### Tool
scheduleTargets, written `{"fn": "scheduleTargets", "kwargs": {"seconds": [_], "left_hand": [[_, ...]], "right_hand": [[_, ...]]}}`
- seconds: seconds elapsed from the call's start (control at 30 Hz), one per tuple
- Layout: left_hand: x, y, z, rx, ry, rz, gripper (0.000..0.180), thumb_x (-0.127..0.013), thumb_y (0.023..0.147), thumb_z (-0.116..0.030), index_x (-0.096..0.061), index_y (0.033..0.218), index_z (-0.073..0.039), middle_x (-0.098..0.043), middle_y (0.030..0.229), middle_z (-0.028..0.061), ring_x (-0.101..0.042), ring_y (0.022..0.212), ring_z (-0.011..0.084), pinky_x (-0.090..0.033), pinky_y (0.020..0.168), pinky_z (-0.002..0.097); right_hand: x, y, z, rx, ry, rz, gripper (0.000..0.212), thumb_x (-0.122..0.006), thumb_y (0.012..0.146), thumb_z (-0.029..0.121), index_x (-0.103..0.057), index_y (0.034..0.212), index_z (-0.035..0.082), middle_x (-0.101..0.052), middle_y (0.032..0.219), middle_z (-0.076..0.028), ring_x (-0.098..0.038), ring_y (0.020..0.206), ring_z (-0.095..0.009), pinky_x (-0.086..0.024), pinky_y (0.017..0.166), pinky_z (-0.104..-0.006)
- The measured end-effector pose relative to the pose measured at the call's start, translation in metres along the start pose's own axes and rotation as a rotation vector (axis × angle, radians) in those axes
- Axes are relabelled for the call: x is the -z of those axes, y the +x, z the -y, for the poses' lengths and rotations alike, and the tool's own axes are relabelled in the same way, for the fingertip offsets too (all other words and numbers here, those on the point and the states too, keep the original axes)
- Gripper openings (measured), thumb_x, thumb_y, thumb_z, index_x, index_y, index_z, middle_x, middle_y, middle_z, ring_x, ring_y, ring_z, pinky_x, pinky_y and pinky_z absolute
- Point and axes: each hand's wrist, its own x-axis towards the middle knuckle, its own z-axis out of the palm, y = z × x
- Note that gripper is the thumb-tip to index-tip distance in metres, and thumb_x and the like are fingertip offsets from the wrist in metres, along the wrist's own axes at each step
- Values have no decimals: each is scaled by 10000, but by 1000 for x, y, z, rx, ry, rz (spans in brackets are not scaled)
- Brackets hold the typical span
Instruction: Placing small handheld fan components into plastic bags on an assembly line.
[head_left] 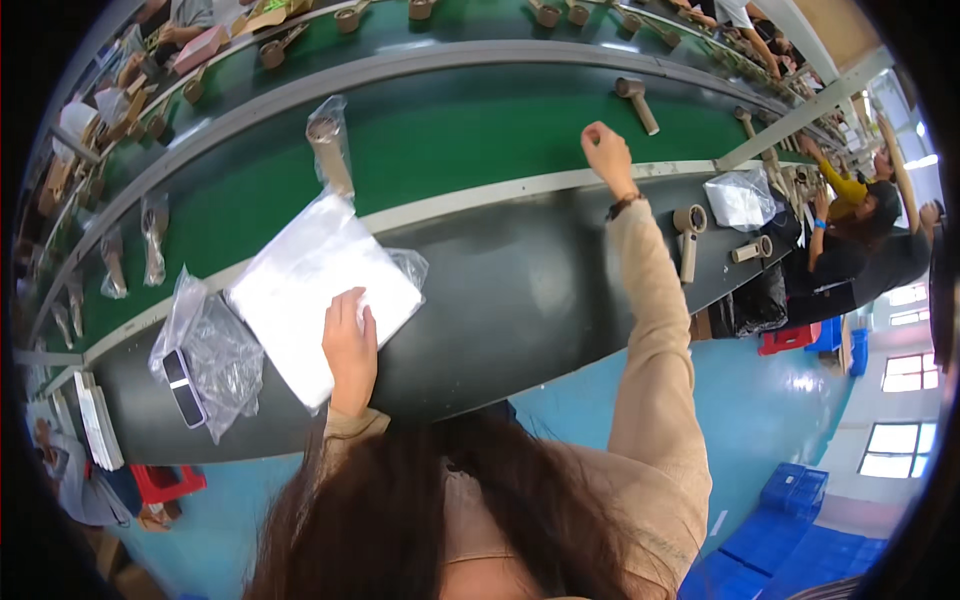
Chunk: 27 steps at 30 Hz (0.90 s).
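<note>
My left hand [350, 345] lies with its fingers stretched over a white stack of clear plastic bags [320, 275] on the dark worktop. Above the green conveyor belt [480, 125], my right hand [607, 155] has its fingers curled together, with nothing visible in them. Right of it and apart lies a brown device [634, 100] with a round head and straight handle, like a handheld fan. Past the top of the stack, a similar bagged fan [330, 150] rests on the belt. Two unbagged brown fans, one upright-lying [688, 240] and one sideways [752, 250], are on the worktop to the right.
A phone [183, 388] lies on crumpled plastic bags [230, 360] at the left. Several bagged fans [153, 245] sit farther along the belt. A metal rail [400, 62] divides this belt from the far one. Co-workers sit at the right, near a metal post [800, 110].
</note>
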Motion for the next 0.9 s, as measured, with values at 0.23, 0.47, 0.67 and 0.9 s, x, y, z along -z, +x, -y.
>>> {"fn": "scheduleTargets", "kwargs": {"seconds": [0.23, 0.47, 0.67, 0.9], "left_hand": [[0, -4, 7, 124, -179, 82, 218, -531, 892, 33, -567, 1107, 40, -600, 1046, 209, -593, 971, 379, -478, 858, 384], [0, -9, 30, -11, -71, 78, 139, -599, 825, 78, -621, 955, 37, -615, 1000, 181, -614, 915, 339, -503, 807, 366], [6, -14, 22, 39, -90, 14, 160, -662, 801, 63, -649, 956, 25, -619, 966, 164, -616, 896, 322, -508, 787, 366], [13, -9, 15, 57, -74, 95, 293, -677, 773, 37, -639, 1061, -7, -594, 1035, 168, -578, 987, 347, -478, 855, 398]], "right_hand": [[-37, 113, -115, 77, -706, -320, 488, -675, 808, 319, -505, 1213, 106, -526, 1165, -210, -612, 958, -395, -535, 761, -503], [-68, 155, -128, 36, -812, -217, 705, -690, 787, 467, -473, 1343, 91, -478, 1287, -127, -535, 1087, -346, -386, 981, -534], [-68, 180, -168, 12, -797, -375, 514, -731, 746, 274, -526, 1136, 9, -523, 1096, -141, -612, 888, -306, -544, 705, -370], [-13, 147, -100, 479, -1009, -132, 690, -742, 739, 404, -521, 1250, -4, -526, 1268, -253, -569, 1115, -383, -535, 837, -429]]}}
